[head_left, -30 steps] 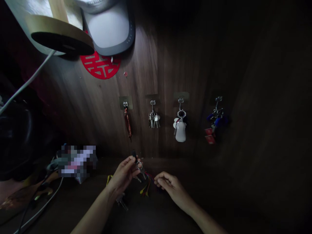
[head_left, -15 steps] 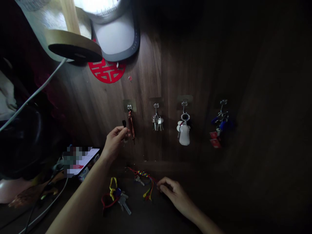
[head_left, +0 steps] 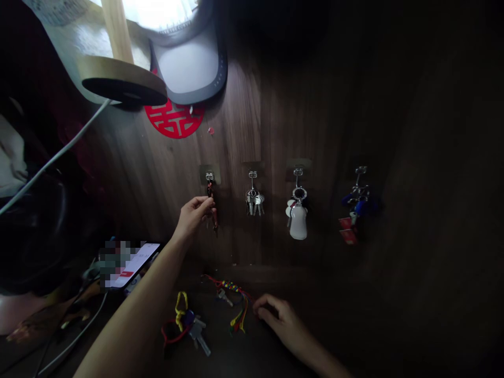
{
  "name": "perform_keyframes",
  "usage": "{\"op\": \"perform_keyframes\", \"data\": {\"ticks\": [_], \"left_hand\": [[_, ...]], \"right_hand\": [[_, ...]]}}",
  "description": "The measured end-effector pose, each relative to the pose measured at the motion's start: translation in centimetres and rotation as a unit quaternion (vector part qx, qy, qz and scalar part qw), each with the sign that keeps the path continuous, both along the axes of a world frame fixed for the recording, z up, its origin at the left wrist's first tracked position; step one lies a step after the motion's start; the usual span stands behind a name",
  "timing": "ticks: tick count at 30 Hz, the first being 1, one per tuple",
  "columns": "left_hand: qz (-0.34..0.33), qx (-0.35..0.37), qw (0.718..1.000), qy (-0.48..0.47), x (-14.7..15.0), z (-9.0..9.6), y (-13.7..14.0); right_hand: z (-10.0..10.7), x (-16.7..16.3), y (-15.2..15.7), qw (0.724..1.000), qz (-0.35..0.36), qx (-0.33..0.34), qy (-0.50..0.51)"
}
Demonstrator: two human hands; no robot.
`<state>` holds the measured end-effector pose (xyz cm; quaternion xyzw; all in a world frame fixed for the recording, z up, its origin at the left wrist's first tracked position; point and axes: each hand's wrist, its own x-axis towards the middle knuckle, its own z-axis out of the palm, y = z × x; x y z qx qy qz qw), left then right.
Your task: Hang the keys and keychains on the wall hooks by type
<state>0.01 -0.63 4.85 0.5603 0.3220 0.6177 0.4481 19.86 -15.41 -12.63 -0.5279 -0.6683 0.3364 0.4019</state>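
Note:
My left hand (head_left: 193, 216) is closed, thumb and fingertips pinched over a reddish-brown key cord (head_left: 214, 220) that hangs from the leftmost wall hook (head_left: 209, 175). A dark bit shows just above the fingertips; what else they cover is hidden. Low down, my right hand (head_left: 279, 315) pinches the red end strands of a beaded key cord (head_left: 230, 286) lying on the dark surface, a small key (head_left: 224, 297) beside its beads. Left of it lies a bunch of keys (head_left: 199, 333) with a yellow loop (head_left: 181, 310) and a red loop (head_left: 173, 338).
Along the wooden wall hang silver keys (head_left: 254, 202), a white key fob (head_left: 298, 223) and blue-tagged keys (head_left: 356, 202). A grey cap (head_left: 189, 68), a lamp base (head_left: 124, 84) and a red paper cutout (head_left: 175, 121) are upper left. A lit phone (head_left: 136, 265) and cables lie left.
My left hand has moved slightly up and right, onto the hanging cord; the black tip above its fingers is covered or merged with it. My right hand stays at the beaded cord's end.

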Motion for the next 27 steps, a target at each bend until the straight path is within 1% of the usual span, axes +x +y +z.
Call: {"op": "perform_keyframes", "data": {"ticks": [3, 6, 10, 14, 18, 22, 27], "left_hand": [[-0.005, -0.008, 1.000, -0.019, 0.0, -0.6, 0.2], [-0.013, -0.019, 0.999, -0.033, 0.0, -0.7, 0.2], [-0.028, -0.055, 0.997, -0.035, 0.1, -0.1, -0.2], [-0.053, -0.082, 0.994, -0.044, 0.2, 0.7, -0.6], [-0.063, -0.106, 0.991, -0.045, 0.3, 0.9, -0.4], [-0.063, -0.102, 0.991, -0.052, 0.4, 0.5, 0.3], [-0.067, -0.072, 0.993, -0.063, 0.4, -0.4, 0.9]], "right_hand": [[-0.1, 0.0, 0.0, 1.000, 0.001, 0.003, -0.003], [-0.3, 0.1, 0.0, 1.000, 0.001, 0.012, -0.005], [-0.4, 0.1, 0.1, 1.000, 0.005, 0.011, -0.003], [-0.1, 0.0, 0.0, 1.000, -0.001, 0.005, -0.006], [0.0, -0.1, -0.1, 1.000, 0.001, 0.007, -0.012], [-0.2, 0.0, 0.0, 1.000, 0.002, 0.010, -0.016], [-0.1, 0.0, -0.1, 1.000, 0.002, 0.013, -0.024]]}}
